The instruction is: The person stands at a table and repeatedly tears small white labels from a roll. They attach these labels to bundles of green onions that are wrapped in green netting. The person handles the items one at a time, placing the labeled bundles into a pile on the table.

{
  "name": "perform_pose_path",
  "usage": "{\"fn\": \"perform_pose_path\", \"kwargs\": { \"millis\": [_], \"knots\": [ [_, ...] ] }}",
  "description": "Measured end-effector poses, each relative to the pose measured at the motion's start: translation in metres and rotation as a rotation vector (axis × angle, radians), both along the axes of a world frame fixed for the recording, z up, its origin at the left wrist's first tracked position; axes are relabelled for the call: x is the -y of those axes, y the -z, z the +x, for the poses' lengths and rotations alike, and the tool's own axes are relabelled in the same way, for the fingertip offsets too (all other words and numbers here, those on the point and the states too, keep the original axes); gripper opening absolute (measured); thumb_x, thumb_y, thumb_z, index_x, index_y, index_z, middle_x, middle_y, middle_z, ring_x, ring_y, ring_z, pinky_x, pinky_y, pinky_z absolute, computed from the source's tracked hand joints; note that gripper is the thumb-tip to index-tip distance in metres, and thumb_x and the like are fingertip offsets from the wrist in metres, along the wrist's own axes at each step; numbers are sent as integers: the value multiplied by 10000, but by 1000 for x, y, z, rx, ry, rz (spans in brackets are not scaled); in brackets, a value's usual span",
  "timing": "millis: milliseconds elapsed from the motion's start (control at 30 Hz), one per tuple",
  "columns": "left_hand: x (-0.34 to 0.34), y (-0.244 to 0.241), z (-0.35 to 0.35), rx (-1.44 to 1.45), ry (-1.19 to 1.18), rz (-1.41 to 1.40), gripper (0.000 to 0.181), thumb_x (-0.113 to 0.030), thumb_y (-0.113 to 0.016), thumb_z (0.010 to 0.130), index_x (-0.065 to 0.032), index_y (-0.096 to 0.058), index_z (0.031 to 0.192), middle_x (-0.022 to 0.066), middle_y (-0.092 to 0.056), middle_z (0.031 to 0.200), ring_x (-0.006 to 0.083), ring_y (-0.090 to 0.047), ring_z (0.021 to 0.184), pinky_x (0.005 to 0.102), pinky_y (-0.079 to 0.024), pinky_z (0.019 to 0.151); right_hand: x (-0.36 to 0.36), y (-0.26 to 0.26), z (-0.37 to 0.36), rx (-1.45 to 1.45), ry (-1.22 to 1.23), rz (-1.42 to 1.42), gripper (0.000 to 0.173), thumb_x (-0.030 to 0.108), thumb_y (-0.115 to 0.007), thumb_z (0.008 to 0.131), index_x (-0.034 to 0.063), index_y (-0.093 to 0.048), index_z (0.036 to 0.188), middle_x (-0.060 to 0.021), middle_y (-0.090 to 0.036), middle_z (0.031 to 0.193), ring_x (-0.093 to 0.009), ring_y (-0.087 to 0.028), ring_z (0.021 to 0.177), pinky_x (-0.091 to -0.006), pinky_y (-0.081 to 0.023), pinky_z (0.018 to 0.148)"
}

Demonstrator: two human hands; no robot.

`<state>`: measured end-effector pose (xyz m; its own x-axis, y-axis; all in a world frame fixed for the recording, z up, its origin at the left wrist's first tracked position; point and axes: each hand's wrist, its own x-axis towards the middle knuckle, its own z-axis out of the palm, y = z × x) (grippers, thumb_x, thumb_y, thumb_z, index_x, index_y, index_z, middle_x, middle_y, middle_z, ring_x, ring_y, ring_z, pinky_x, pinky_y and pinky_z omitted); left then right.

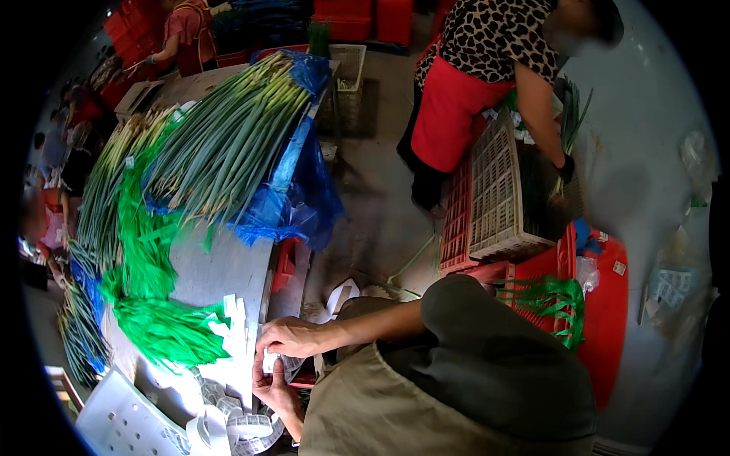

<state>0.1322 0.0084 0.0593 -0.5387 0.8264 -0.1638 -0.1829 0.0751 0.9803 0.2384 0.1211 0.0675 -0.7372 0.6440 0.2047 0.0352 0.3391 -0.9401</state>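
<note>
At the near edge of the metal table [197, 256], my left hand [275, 390] and my right hand [293, 336] come together. Between my fingertips is a small white printed label [270, 361]. It appears to belong to a backing strip, though my fingers hide part of it. A long ribbon of printed labels [251, 424] coils loosely below my left hand. Just beyond my hands lies a heap of green mesh bags [165, 330], with white labels [232, 330] on the ends nearest me. Strong light washes out the tabletop around them.
Scallions [234, 131] lie piled on blue plastic sheeting [296, 199] farther along the table. A white perforated basket [125, 419] stands at lower left. Across the aisle, a person in a red apron [445, 114] bends over a stacked crate [496, 188]. Green netting [547, 308] hangs over red plastic.
</note>
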Motion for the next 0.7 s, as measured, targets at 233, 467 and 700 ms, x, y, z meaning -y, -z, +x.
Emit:
{"fn": "perform_pose_path", "kwargs": {
  "millis": [233,467,700],
  "knots": [
    [-25,-9,42,-215,6,-142,387,90,-587,769,59,-515,1148,117,-576,1059,132,-558,892,246,-466,761,-30,20,36,-41,18,-141,100,50,-581,685,-6,-594,767,-137,-594,669,-264,-584,627,-370,-433,564],
    [-56,-11,95,-99,-16,-132,375,80,-599,768,44,-521,1133,99,-609,918,119,-576,772,240,-489,667,-57,25,84,-16,-53,-147,71,88,-552,719,17,-555,714,-116,-593,741,-282,-573,698,-377,-427,601],
    [-83,10,101,61,155,-150,421,106,-567,771,63,-475,1180,129,-586,1005,150,-570,848,255,-471,721,-87,33,121,-131,-17,-154,62,75,-582,673,21,-593,700,-120,-612,680,-260,-595,648,-369,-438,562]
  ]
}}
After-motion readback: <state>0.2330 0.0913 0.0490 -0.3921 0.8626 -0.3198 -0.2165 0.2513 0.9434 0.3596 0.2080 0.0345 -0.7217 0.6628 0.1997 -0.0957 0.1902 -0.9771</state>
